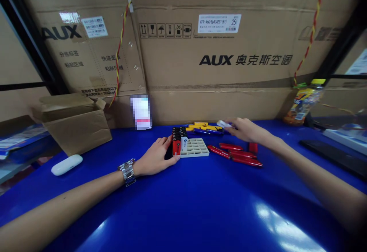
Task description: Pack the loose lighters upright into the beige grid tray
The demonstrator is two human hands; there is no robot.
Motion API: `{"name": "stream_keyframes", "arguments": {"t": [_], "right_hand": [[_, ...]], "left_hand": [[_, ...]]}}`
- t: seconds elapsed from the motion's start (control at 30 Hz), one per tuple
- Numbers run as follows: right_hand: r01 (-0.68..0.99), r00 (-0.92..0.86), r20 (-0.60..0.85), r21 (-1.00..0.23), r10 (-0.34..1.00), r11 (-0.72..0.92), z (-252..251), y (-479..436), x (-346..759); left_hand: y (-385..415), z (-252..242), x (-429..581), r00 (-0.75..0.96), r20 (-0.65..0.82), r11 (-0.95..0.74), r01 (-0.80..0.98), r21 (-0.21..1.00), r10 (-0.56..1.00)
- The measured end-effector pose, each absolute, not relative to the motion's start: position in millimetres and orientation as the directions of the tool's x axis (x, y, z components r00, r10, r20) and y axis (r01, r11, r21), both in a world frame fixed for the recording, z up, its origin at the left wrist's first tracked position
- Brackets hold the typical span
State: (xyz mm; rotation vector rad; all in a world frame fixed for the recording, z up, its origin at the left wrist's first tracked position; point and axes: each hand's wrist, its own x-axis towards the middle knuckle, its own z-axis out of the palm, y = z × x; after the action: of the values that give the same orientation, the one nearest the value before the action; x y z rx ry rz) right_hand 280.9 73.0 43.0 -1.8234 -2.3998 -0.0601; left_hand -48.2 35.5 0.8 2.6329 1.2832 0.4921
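A white grid tray [196, 147] stands in mid-table. Its left columns hold upright lighters with black tops, among them a red lighter [176, 147] and a white lighter [184, 143] in front. My left hand [155, 156] steadies the tray's left end, thumb at the front corner and fingers along the side. Over to the right, my right hand [243, 129] pinches another white lighter [223, 124] above the table. Several red lighters [243, 156] lie flat right of the tray. Yellow lighters [200, 126] and blue lighters [205, 131] are heaped behind it.
An open cardboard box [76, 129] and a white earbud case [67, 165] are at left. Large cartons [172, 68] wall off the back. A drink bottle [304, 103] stands at back right, near a black flat object [332, 156].
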Motion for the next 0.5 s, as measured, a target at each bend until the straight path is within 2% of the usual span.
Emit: {"name": "stream_keyframes", "arguments": {"t": [0.07, 0.17, 0.23, 0.33, 0.5], "right_hand": [[0.888, -0.343, 0.29, -0.211, 0.894, 0.409, 44.6, 69.0, 271.8], [0.775, -0.327, 0.478, -0.358, 0.815, 0.521, 44.3, 60.6, 252.5], [0.687, -0.258, 0.526, -0.49, 0.811, 0.537, 41.7, 55.0, 240.5], [0.491, -0.213, 0.517, -0.677, 0.829, 0.548, 34.9, 49.2, 228.9], [0.409, -0.159, 0.58, -0.697, 0.799, 0.588, 24.2, 45.3, 219.5]], "left_hand": [[35.7, 0.7, -48.2, 0.579, 0.223, -0.62, 0.731, 0.285, 0.784], [36.4, -0.7, -48.7, 0.583, 0.225, -0.625, 0.726, 0.287, 0.781], [36.8, -1.8, -49.1, 0.581, 0.23, -0.625, 0.722, 0.295, 0.78], [36.6, -2.6, -49.5, 0.586, 0.238, -0.633, 0.713, 0.302, 0.774], [35.1, -1.1, -48.7, 0.592, 0.229, -0.635, 0.712, 0.3, 0.772]]}}
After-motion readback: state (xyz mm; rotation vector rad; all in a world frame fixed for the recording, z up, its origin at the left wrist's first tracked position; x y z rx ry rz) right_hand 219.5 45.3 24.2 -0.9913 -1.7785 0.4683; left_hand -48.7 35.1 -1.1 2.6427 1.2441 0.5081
